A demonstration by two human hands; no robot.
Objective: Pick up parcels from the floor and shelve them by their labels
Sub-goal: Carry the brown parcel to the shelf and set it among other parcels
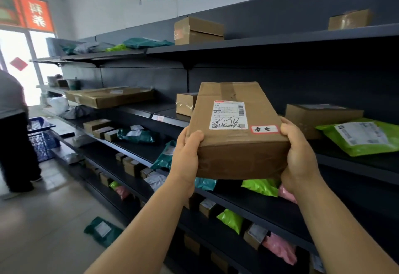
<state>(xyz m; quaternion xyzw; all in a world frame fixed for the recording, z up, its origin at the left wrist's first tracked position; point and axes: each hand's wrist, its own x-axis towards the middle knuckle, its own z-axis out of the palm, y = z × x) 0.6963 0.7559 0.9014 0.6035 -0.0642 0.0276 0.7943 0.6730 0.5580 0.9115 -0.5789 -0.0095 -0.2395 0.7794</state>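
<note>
I hold a brown cardboard parcel up in front of the dark shelving. Its top carries a white shipping label with handwriting and a small red-bordered sticker. My left hand grips the parcel's near left corner. My right hand grips its near right corner. The parcel's far end tilts toward the middle shelf, level with a small brown box behind it. A dark green mailer bag lies on the floor at lower left.
The shelves hold brown boxes and green, teal and pink mailer bags on several levels. A bright green bag and a box sit right of the parcel. A person stands at far left beside a blue basket.
</note>
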